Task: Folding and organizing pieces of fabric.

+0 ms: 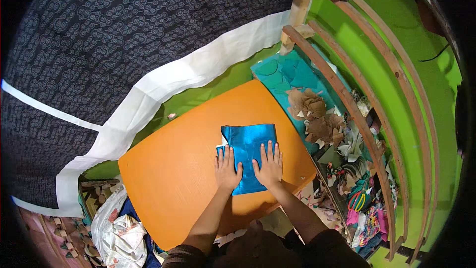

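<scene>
Bright green wall [367,44] from one to three o'clock, with curved wooden slats [397,74] in front; dark patterned cloth [148,34] with a broad white border [168,77] spread from nine to twelve o'clock. At the middle, an orange desk [173,168], set at a slant. On it, just toward three o'clock from its centre, a shiny blue sheet [255,141], lying flat, with a pale patch and a narrow blue strip showing along its nine o'clock edge. At eight o'clock on the sheet, the left hand [227,173], palm down across the edge, fingers straight and only slightly apart, thumb spread inward over the blue. At four o'clock, the right hand [270,169], likewise palm down, fingers outstretched with small gaps between, thumb reaching inward. Both forearms in from six o'clock, dark sleeves [327,248] at the elbows. Beside the desk at one o'clock, a teal surface [263,65] with round teal cutouts [296,73]; at two o'clock, ragged brown cutouts [307,103]. Toward four o'clock, a jumble of colourful scraps [369,221] below the slats. At eight o'clock, crumpled white cloth [121,233] with reddish marks.
</scene>
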